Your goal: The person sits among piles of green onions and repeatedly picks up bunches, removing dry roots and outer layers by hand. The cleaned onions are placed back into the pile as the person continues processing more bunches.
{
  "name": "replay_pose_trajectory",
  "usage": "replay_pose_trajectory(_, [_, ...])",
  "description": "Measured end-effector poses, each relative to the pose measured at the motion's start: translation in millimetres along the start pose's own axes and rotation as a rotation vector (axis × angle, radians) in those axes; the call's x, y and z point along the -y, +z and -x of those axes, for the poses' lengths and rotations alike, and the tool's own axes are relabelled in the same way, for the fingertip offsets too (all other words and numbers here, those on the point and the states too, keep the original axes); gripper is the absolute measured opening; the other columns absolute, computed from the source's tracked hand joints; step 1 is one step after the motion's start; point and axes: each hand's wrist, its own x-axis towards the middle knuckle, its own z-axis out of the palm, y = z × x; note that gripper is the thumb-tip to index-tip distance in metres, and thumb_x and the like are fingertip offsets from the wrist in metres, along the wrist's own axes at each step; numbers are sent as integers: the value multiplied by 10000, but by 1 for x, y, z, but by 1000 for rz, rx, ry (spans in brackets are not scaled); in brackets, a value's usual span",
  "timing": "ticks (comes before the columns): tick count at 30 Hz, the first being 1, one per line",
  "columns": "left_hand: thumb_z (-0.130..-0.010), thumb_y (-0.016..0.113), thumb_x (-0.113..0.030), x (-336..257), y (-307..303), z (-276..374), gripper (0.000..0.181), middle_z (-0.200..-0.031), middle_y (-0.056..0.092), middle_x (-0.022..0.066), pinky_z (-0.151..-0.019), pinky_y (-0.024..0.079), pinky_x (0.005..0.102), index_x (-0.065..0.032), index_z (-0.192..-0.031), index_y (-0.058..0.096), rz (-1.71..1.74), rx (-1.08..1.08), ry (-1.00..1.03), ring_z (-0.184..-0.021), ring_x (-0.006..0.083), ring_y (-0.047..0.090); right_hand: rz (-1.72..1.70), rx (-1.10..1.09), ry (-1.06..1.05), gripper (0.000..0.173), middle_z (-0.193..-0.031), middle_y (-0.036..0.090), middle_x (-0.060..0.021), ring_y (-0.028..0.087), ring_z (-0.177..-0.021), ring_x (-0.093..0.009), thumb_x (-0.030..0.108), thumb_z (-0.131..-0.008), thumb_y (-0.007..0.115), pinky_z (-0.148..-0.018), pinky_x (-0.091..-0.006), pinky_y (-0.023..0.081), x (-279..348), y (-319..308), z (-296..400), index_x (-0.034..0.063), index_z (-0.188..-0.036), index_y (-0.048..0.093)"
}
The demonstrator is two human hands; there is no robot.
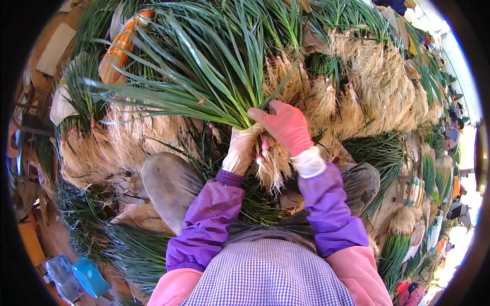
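A bunch of green plants with pinkish bulbs, apparently green garlic [214, 80], fans up and to the left from my hands. Around its stalks, just above the bulbs, my left hand [245, 143] is closed in a pale, soiled glove. My right hand [287, 122], in a red glove with a white cuff, touches the upper right side of the same stalks, thumb and fingers bent; whether it grips a stalk I cannot tell. The pale roots [273, 166] of the bunch hang down between my wrists.
Heaped bunches with long roots [379, 84] lie beyond my hands and to both sides. Loose leaves [264, 202] lie between my knees. An orange printed bag [122, 49] is at upper left, a blue container [90, 277] at lower left. Several people [453, 134] are far off at the right.
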Motion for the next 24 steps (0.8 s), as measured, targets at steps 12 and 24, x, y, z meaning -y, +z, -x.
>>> replay_pose_trajectory(12, [-924, 522, -141, -1, -1, 13, 205, -833, 632, 100, -636, 585, 357, 8, -1055, 569, 453, 146, -153, -702, 231, 645, -805, -322, 358, 166, -655, 603, -20, 489, -502, -94, 215, -862, 599, -492, -218, 421, -67, 16, -44, 80, -811, 680])
replay_pose_trajectory(24, [-911, 533, -111, -11, 6, 20, 199, -827, 595, 86, -647, 545, 321, 12, -1067, 539, 446, 85, 98, -729, 202, 599, -566, -408, -421, 152, -821, 624, -46, 595, -709, -144, 171, -915, 532, -666, -284, 517, -106, 20, -25, 82, -913, 655])
